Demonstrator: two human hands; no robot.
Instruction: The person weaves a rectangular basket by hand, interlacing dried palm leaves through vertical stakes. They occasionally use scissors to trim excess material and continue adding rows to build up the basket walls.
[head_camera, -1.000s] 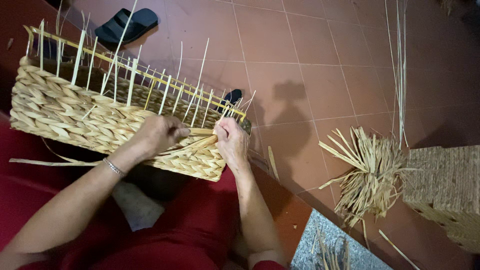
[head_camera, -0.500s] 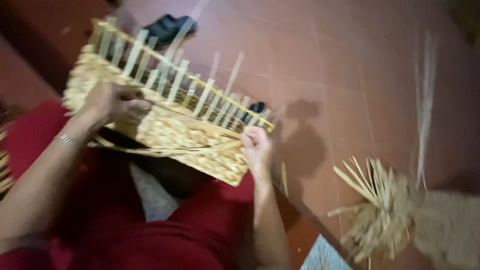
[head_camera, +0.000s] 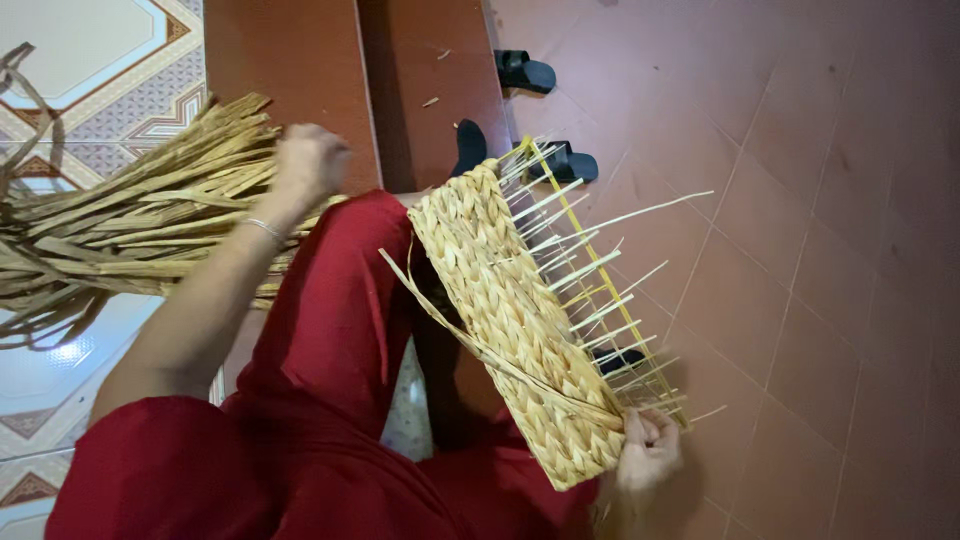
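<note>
Two hands at work: right hand (head_camera: 648, 452) pinches half-woven tan straw basket (head_camera: 515, 320); left hand (head_camera: 310, 160), fisted, grasps dried straw bundle (head_camera: 130, 230).

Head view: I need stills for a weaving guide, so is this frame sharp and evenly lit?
Head view: the woven basket is crisp; the left hand at the straw bundle is slightly soft; the tile floor dims rightward; no glare.

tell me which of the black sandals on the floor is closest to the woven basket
The black sandal by the basket's upper corner, just past its yellow frame. The other sandal lies farther up the red tiles, well clear of the basket.
</note>
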